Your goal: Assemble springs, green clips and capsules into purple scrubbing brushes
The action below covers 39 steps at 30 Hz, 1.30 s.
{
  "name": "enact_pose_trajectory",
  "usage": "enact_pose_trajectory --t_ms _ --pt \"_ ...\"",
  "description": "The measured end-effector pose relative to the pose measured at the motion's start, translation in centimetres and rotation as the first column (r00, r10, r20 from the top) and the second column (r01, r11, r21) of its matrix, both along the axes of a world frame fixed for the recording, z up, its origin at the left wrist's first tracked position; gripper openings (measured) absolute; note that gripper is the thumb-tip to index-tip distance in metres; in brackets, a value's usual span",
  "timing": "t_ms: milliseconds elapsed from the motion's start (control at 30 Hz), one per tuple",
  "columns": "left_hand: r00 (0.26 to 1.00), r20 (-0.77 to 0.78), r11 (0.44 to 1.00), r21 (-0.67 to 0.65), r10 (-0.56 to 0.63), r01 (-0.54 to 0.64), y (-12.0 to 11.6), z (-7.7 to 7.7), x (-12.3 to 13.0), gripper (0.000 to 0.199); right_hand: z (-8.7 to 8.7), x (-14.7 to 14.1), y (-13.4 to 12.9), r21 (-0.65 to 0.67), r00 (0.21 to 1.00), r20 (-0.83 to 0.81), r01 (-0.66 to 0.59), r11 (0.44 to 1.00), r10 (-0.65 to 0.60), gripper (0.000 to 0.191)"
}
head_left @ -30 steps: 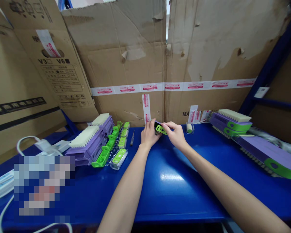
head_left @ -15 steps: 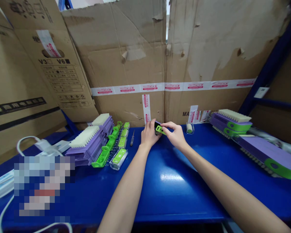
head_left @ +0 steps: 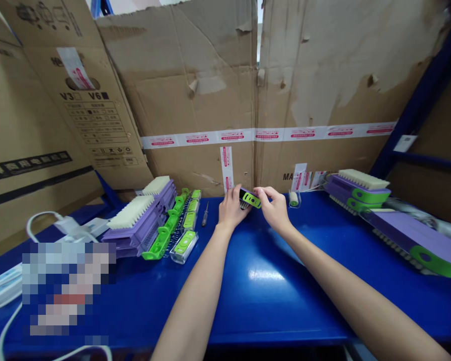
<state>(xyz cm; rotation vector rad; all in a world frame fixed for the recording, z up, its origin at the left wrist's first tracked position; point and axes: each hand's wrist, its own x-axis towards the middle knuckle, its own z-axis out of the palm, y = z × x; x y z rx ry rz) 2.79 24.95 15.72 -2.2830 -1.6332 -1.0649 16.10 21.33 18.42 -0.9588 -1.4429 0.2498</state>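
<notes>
My left hand (head_left: 231, 207) is wrapped round a dark and purple brush-like piece, its pale bristles low beside my fingers. A green slotted plate (head_left: 251, 198) lies on the face of that piece, which tilts down to the right. My right hand (head_left: 272, 204) is at the plate's right end, thumb and forefinger pressed together; whether they grip anything is too small to tell. Left of my hands a screwdriver (head_left: 205, 214) lies on the blue table (head_left: 263, 311). Beside it stand clear boxes with green plates (head_left: 185, 242) and a row of green brackets (head_left: 167, 228).
Purple units with cream bristles (head_left: 131, 211) stand at the left, near a white power strip (head_left: 92, 228) and cables. At the right are purple and green brushes (head_left: 428, 235). A small clear container (head_left: 294, 199) sits at the back. Cardboard (head_left: 195, 105) walls the rear.
The green plate, earlier between my right fingers and at an angle, now lies against the piece in my left hand. My right fingers have drawn slightly right, off its face.
</notes>
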Motion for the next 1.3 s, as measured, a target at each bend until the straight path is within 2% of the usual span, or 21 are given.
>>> enact_pose_trajectory --t_ms 133,333,567,800,967,1133,1300 --pt "1.0 0.0 1.0 -0.004 0.002 -0.002 -0.1 0.0 0.0 0.074 -0.2 0.2 0.1 0.076 0.996 0.018 0.086 0.993 -0.087 0.024" --pt "1.0 0.008 1.0 0.019 -0.01 0.01 -0.1 0.0 0.0 0.072 -0.3 0.3 0.1 0.173 0.969 0.181 0.137 0.975 -0.168 0.024" --pt "1.0 -0.005 1.0 0.014 0.003 -0.003 0.0 0.0 0.0 0.073 -0.3 0.6 0.3 0.205 0.952 0.217 0.174 0.963 -0.218 0.024" --pt "1.0 -0.009 0.999 0.041 0.001 -0.001 0.2 -0.3 0.0 0.073 -0.7 0.7 0.5 0.17 0.95 0.227 0.18 0.969 -0.216 0.026" --pt "1.0 -0.007 0.999 0.044 -0.003 0.003 0.0 -0.2 0.0 0.07 -1.1 0.6 0.6 0.229 0.906 0.298 0.237 0.944 -0.3 0.02" --pt "1.0 -0.012 1.0 0.03 0.009 -0.008 -0.1 0.0 0.0 0.066 -1.3 0.5 0.3 0.365 0.809 0.472 0.183 0.913 -0.351 0.014" --pt "1.0 -0.009 0.999 0.042 0.002 -0.001 0.0 -0.1 0.0 0.066 -1.2 0.4 0.1 0.401 0.813 0.464 0.16 0.902 -0.351 0.015"
